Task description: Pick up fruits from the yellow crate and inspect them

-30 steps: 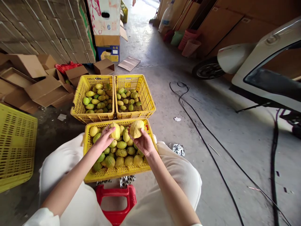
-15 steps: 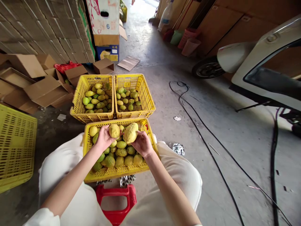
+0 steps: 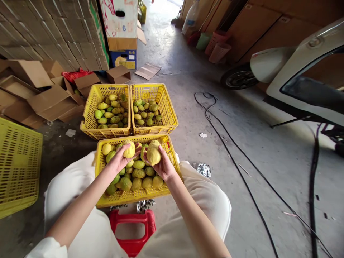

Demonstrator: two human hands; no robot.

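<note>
My left hand (image 3: 119,157) holds a rounded yellow fruit (image 3: 129,149) between thumb and palm, its other fingers stretched out to the right. A larger, lumpy yellow fruit (image 3: 154,152), lemon-like, sits in the curled fingers of my right hand (image 3: 164,165). Both fruits are held up over a yellow plastic crate (image 3: 137,195) between my knees. Inside that crate lie many green and yellow oval fruits (image 3: 139,173), some hidden under my hands.
Just beyond stand two more yellow crates, the left one (image 3: 104,134) fuller than the right one (image 3: 169,123). A red plastic stool (image 3: 131,245) shows below me. Cardboard boxes (image 3: 51,102) lie at left; black cables (image 3: 228,139) and a scooter (image 3: 285,68) are at right.
Both fruits have been turned in my hands. The left hand's fingers have stretched out to the right, while the right fruit has tilted and shifted slightly right.
</note>
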